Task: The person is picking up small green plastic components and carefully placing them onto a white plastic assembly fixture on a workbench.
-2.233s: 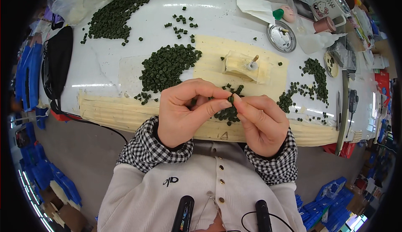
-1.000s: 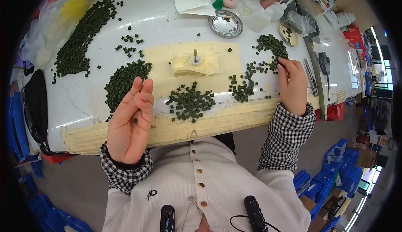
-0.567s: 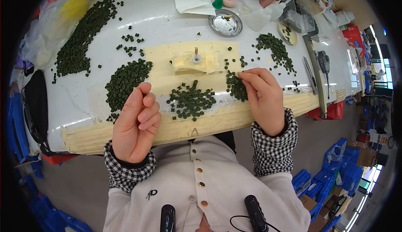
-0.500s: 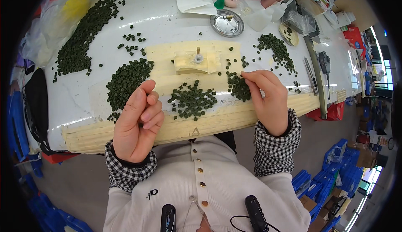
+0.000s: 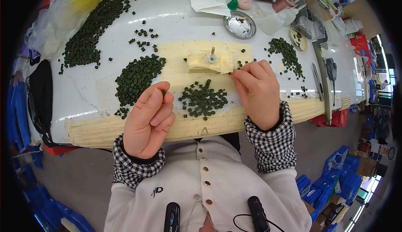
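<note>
Partly hidden — green piece (image 5: 163, 93), left hand (image 5: 147, 121)

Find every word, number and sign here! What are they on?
I won't copy words, but here's where they stand.
Cream ribbed-knit top: short black lettering.
Yellow taped table edge: small triangle outline.
Left glossy black stick: pale marks, too small to read.
Red box, far right: too blurred.

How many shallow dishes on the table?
2: a silver dish beyond the yellow block and to its right, and a cream dish farther right. Others may hide in the clutter.
</note>
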{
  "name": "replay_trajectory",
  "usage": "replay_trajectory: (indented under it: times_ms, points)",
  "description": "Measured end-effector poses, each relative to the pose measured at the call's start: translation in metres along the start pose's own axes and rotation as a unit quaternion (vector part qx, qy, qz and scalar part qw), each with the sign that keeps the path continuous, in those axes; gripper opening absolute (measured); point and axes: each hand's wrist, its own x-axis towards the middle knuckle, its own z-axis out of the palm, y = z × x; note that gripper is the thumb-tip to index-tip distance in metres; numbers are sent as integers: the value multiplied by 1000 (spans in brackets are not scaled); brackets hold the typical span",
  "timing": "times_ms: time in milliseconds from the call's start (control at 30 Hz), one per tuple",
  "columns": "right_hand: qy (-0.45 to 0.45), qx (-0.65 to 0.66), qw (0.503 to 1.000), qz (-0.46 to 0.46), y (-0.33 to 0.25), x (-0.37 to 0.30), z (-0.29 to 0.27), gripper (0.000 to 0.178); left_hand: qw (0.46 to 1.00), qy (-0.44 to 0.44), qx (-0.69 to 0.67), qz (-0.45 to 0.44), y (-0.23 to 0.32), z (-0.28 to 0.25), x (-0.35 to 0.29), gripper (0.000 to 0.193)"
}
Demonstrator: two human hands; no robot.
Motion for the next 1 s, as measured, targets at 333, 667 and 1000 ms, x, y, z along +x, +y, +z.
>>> replay_trajectory:
  times_ms: [333,667,1000]
  points:
    - [8,-2,1000,4,-6,1,2,10,999,35,30,3,-1,0,6,24]
    - [29,-7,1000,5,-5,2,3,9,998,44,34,12,-4,-2,6,25]
    - [44,345,933,87,-48,1,-10,16,995,14,100,-14,-12,10,13,21]
